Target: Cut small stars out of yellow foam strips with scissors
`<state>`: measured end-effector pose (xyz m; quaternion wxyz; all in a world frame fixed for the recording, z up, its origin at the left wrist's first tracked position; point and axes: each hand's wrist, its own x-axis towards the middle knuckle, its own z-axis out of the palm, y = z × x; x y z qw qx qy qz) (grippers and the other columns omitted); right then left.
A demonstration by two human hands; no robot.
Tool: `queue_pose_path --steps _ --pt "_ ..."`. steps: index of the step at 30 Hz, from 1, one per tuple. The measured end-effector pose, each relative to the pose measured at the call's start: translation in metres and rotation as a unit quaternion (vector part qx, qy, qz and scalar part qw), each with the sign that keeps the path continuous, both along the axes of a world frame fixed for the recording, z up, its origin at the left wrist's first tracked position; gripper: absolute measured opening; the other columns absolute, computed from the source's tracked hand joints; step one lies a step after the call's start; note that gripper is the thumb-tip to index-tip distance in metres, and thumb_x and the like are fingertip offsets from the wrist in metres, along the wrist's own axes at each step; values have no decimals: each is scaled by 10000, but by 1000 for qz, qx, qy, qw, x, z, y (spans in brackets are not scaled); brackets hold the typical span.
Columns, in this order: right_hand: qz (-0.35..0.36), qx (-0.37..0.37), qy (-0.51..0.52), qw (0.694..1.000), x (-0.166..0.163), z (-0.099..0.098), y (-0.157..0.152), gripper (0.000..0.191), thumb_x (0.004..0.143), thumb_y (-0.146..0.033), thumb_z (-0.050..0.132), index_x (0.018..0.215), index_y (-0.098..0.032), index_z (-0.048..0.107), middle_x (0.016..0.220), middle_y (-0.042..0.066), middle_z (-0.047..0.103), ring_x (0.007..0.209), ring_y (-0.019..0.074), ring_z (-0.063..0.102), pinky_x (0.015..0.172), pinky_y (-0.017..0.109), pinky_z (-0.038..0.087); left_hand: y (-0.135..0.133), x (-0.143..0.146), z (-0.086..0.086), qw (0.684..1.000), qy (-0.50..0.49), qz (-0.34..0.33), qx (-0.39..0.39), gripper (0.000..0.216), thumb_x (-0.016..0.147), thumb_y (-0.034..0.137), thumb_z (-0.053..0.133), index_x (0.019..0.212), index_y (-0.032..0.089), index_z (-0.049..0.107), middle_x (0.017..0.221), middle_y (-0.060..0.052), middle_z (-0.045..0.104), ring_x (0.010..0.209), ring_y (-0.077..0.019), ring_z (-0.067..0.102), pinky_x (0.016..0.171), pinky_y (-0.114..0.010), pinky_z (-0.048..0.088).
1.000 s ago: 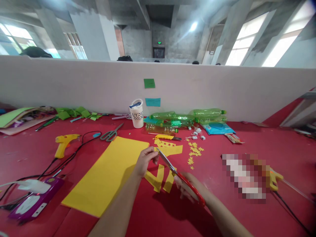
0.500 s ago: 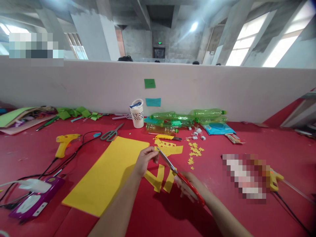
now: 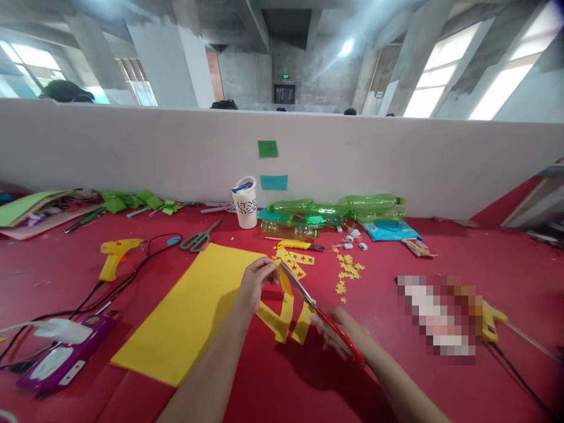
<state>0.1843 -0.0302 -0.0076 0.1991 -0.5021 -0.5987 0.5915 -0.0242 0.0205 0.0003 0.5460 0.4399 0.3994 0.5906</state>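
Note:
My left hand (image 3: 257, 283) is closed, its thumb and fingertips pinching a small bit of yellow paper (image 3: 277, 262). My right hand (image 3: 332, 332) grips red-handled scissors (image 3: 298, 283), whose blade tips reach right up to that paper. Just below the tips a narrow yellow paper strip (image 3: 285, 283) slants downward; whether it is still joined to the pinched bit I cannot tell. Other yellow strips (image 3: 304, 322) lie on the red table between my hands. Strips with star-shaped holes (image 3: 302, 258) lie beyond, and small yellow stars (image 3: 348, 269) are scattered to the right.
Yellow sheets (image 3: 185, 317) lie left of my hands, with grey scissors (image 3: 199, 238) behind. A yellow glue gun (image 3: 115, 255) and purple power strip (image 3: 66, 358) are farther left. A cutter knife (image 3: 297, 244), white cup (image 3: 245, 205) and green bottles (image 3: 326, 212) stand or lie ahead.
The yellow strip that stretched right from my left fingers now slants down below the scissor tips, uncovering the star-holed strips. My left hand has shifted slightly; the scissors hardly moved.

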Motion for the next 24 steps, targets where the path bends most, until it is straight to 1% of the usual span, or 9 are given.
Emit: queue_pose_path --steps 3,6,10,12,15,17,21,24 --pt "10 10 9 1000 1 3 -1 379 774 -523 465 625 -179 411 377 -95 348 279 44 343 342 166 349 0 -2 0 1000 -7 -13 0 112 744 241 527 672 157 540 547 26 530 488 -81 480 505 -214 375" --pt "22 14 9 1000 2 7 -3 337 752 -479 521 641 -174 432 397 -97 370 285 36 343 393 182 380 -1 -3 2 1000 -7 -23 -1 116 734 231 529 648 153 539 557 27 516 493 -80 473 496 -215 381" --pt "30 18 9 999 4 7 -3 320 748 -467 526 651 -173 443 398 -101 380 280 34 335 442 210 414 -1 -6 5 1000 9 -25 -7 117 710 227 539 620 153 545 554 29 505 494 -83 472 489 -217 387" --pt "33 18 1 999 5 5 -2 327 750 -477 517 650 -174 444 410 -93 384 288 42 353 401 193 390 -1 -7 6 1000 14 -25 -11 109 701 225 542 619 153 550 548 26 502 492 -86 471 485 -217 387" --pt "29 13 -20 999 4 2 -1 348 751 -506 497 655 -176 448 438 -76 384 309 60 389 301 152 298 -1 -8 6 1000 16 -26 -7 107 699 219 539 618 151 551 547 19 502 489 -87 471 478 -217 384" --pt "28 11 -28 999 4 2 0 356 750 -515 495 654 -174 449 446 -70 382 321 68 408 273 140 271 -1 -7 7 1000 14 -25 -6 111 700 224 537 616 152 549 544 19 501 484 -86 469 475 -216 383" --pt "26 13 -21 999 2 4 -2 365 759 -513 488 636 -172 434 432 -76 372 309 57 400 282 137 295 -2 -5 8 1000 10 -18 -13 133 703 256 542 618 153 547 546 18 505 480 -84 466 473 -214 382" --pt "20 18 -5 1000 1 5 -2 390 776 -533 452 626 -175 418 411 -84 357 294 48 377 301 144 316 -3 -3 7 999 11 -32 -16 164 721 282 537 626 148 548 559 13 519 482 -85 472 477 -217 383"
